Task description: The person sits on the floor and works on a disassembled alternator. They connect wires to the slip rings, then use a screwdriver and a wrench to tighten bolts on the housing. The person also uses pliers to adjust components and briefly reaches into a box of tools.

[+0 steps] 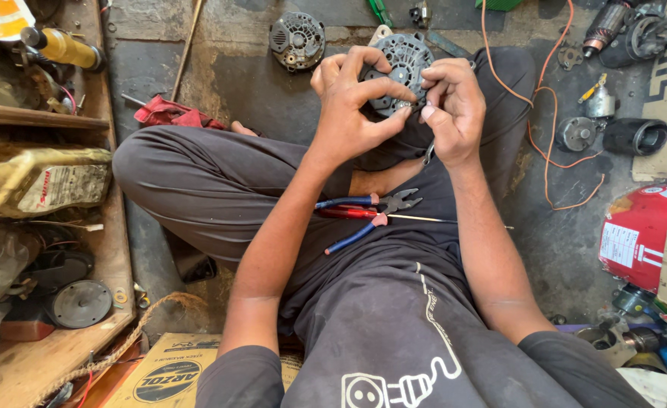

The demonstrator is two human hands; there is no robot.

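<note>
Near the top centre of the frame, both hands grip a round grey alternator housing (403,66): the left hand (348,106) curls over its left side, thumb stretched across the front, while the right hand (453,106) pinches its right edge. Below, blue-handled pliers (371,208) and a red-handled screwdriver (363,214) lie on the lap. A second housing (297,39) rests on the floor at upper left, an orange wire (546,113) at right.

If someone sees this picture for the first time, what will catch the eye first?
First, the two hands at top centre: the left hand and right hand hold a round grey metal housing with vents. Below them, blue-and-red-handled pliers lie on the person's lap. A bright orange wire loops over the dark floor at the right.
</note>
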